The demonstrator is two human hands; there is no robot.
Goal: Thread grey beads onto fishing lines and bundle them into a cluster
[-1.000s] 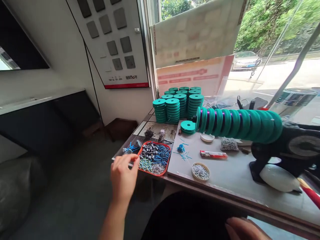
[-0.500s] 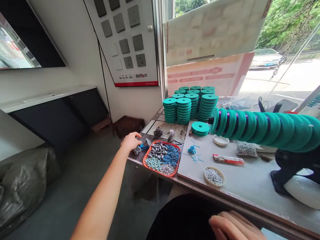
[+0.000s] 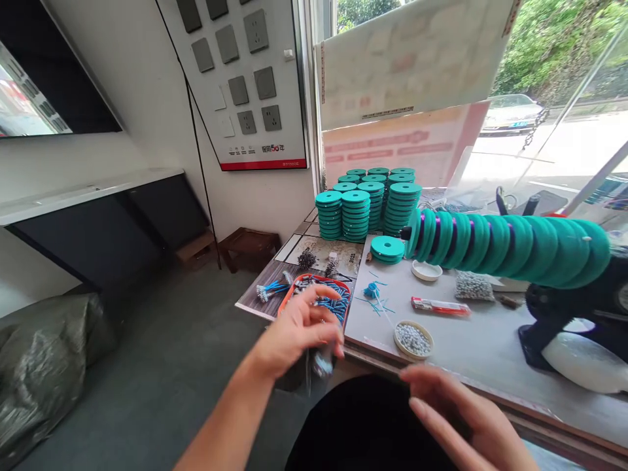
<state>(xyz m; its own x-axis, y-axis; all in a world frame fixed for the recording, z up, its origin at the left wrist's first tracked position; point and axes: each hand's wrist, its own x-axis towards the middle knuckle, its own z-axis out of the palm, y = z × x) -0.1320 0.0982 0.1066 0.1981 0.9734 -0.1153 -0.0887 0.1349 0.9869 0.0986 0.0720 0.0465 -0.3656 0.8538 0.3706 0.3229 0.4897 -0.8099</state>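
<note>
My left hand (image 3: 305,327) is in front of the red tray (image 3: 281,305), hiding much of it. Its fingers are curled, and a small silvery bundle (image 3: 322,364), blurred, shows just below them. Inside the tray, dark blue ribbed pieces (image 3: 338,309) are visible. To the left of the tray lie thin blue strands with pale beaded tips (image 3: 269,290). My right hand (image 3: 461,418) is over my lap at the table's front edge, thumb and fingers apart, with nothing seen in it.
Stacks of teal spools (image 3: 356,216) stand at the back. A rod of teal spools (image 3: 505,245) juts over the table from a black stand (image 3: 540,333). A dish of pale beads (image 3: 413,340), a red-and-clear packet (image 3: 440,307), a blue tangle (image 3: 371,290) and a bag of beads (image 3: 473,286) lie on the board.
My left hand has moved right and toward me from the blue strands, with the silvery bundle now at its fingers. My right hand has risen and its fingers have spread.
</note>
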